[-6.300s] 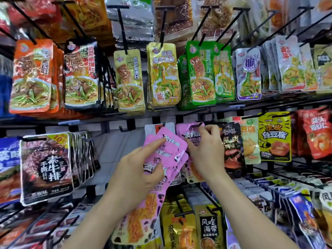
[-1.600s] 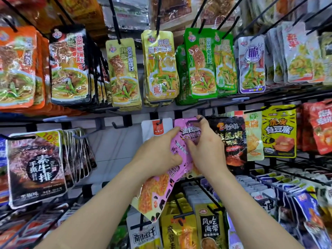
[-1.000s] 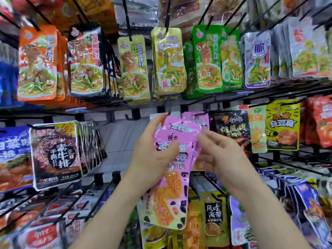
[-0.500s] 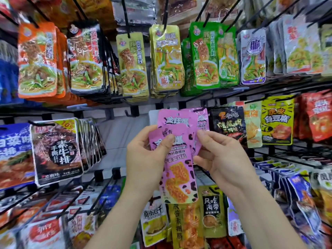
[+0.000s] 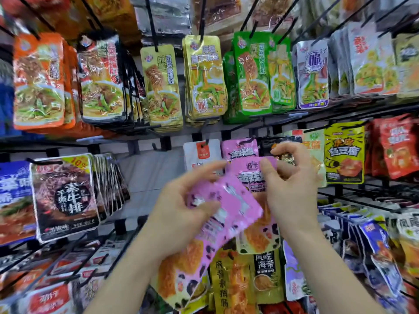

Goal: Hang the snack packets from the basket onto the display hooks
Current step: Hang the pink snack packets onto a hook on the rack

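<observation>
My left hand (image 5: 181, 214) holds a tilted stack of pink snack packets (image 5: 224, 214) in front of the rack, thumb on top. My right hand (image 5: 290, 189) pinches the top of an upright pink packet (image 5: 251, 173) between thumb and fingers. Behind it another pink packet (image 5: 240, 149) hangs on a black display hook (image 5: 250, 139) in the middle row. The basket is out of view.
Black wire hooks jut toward me in three rows, loaded with packets: orange, black, yellow and green above, a dark steak packet (image 5: 65, 196) at left, a yellow tofu packet (image 5: 343, 152) at right. A bare hook (image 5: 158, 147) sits left of a white packet (image 5: 201, 155).
My left hand tipped its pink stack sideways and lower. My right hand rose from beside the stack and now pinches one upright pink packet near the hook.
</observation>
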The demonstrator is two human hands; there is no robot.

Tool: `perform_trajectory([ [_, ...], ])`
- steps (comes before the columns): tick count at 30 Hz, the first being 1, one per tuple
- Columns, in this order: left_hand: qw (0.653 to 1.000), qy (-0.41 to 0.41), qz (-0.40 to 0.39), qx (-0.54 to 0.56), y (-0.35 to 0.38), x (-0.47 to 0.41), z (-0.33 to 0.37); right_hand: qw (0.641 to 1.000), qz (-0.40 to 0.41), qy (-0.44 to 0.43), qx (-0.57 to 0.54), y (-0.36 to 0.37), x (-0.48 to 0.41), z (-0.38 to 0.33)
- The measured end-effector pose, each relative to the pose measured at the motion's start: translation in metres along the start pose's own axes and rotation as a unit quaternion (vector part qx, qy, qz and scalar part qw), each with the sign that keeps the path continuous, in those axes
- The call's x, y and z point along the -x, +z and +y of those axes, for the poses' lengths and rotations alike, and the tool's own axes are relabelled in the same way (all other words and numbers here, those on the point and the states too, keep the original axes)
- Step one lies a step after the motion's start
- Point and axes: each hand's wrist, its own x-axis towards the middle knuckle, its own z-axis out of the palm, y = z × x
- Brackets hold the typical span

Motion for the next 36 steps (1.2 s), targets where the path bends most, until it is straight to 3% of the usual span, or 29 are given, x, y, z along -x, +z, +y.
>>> perform_trajectory([
  [2,0.995,-0.003,-0.067,-0.072,0.010,-0.003,0.001,0.998,-0.023,-0.039,0.033,0.002,-0.003,0.002],
  [5,0.991,-0.033,-0.097,-0.090,0.016,-0.015,0.002,0.992,-0.048,-0.057,0.105,-0.001,-0.012,0.007],
  [15,0.993,-0.032,-0.050,-0.102,0.029,-0.063,0.006,0.988,-0.013,-0.044,0.151,0.000,-0.055,0.003],
  [23,0.993,-0.048,-0.051,-0.098,0.029,-0.068,0.002,0.985,-0.033,-0.027,0.166,-0.002,-0.061,0.003],
  [32,0.986,-0.089,-0.084,-0.112,0.030,-0.078,-0.011,0.964,-0.088,-0.010,0.251,0.002,-0.071,0.010],
  [36,0.982,-0.091,-0.099,-0.131,0.029,-0.082,-0.014,0.925,-0.103,-0.056,0.361,0.002,-0.069,0.011],
])
